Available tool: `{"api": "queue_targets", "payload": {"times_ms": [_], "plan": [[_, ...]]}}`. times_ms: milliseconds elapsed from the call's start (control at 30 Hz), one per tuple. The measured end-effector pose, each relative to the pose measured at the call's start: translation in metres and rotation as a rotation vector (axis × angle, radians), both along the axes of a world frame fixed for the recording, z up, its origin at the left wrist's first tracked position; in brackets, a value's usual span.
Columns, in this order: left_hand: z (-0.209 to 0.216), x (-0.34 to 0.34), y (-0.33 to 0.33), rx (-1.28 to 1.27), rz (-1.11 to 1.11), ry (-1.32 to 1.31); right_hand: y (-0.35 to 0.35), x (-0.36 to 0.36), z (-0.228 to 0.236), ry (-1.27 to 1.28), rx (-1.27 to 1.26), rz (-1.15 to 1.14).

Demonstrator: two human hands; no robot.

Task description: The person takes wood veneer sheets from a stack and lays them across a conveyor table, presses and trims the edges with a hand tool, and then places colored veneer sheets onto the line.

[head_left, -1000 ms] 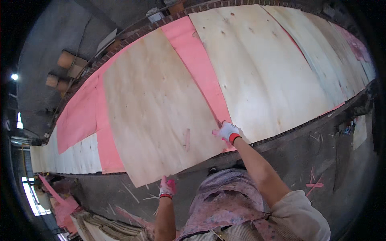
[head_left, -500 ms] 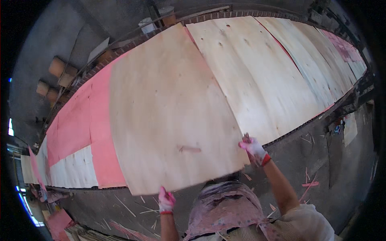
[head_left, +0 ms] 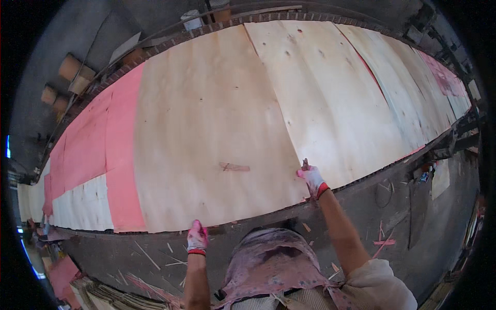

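Note:
A large pale wood veneer sheet [head_left: 206, 134] lies on a long line of sheets, over a pink glued layer [head_left: 103, 150]. My left hand [head_left: 197, 238], in a pink and white glove, grips the sheet's near edge. At the sheet's near right corner my right hand [head_left: 310, 176], gloved the same way, pinches the edge where it meets the neighbouring veneer sheet [head_left: 330, 98].
More pale sheets [head_left: 413, 77] run to the right, with pink patches at the far end. The dark table edge [head_left: 372, 178] runs in front of me. Wood slivers litter the dark floor [head_left: 155, 258]. Brown blocks [head_left: 67, 67] stand beyond the far edge.
The large sheet has slid to the right over the pink layer and now butts against the neighbouring sheet. Both my hands moved right with its near edge.

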State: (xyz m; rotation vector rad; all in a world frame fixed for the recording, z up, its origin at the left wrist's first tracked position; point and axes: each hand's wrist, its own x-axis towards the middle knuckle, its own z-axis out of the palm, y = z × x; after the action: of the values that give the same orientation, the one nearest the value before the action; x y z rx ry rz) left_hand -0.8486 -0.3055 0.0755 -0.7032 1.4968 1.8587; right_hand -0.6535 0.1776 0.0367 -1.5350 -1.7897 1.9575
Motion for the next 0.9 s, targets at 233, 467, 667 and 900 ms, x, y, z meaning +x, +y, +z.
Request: {"api": "queue_targets", "payload": {"times_ms": [233, 467, 667, 900], "plan": [[-0.017, 0.001, -0.002, -0.006, 0.036, -0.096, -0.013, -0.035, 0.004, -0.515, 0.468, 0.37], [-0.018, 0.016, 0.002, -0.2, -0.067, 0.003, -0.073, -0.05, 0.086, -0.462, 0.87, 0.632], [0.008, 0.025, 0.003, -0.306, -0.26, -0.029, -0.086, -0.022, 0.001, -0.376, 0.928, 0.939], [0.031, 0.191, -0.092, -0.357, 0.299, -0.1, -0.076, -0.175, 0.082, -0.201, 1.01, 1.224]]}}
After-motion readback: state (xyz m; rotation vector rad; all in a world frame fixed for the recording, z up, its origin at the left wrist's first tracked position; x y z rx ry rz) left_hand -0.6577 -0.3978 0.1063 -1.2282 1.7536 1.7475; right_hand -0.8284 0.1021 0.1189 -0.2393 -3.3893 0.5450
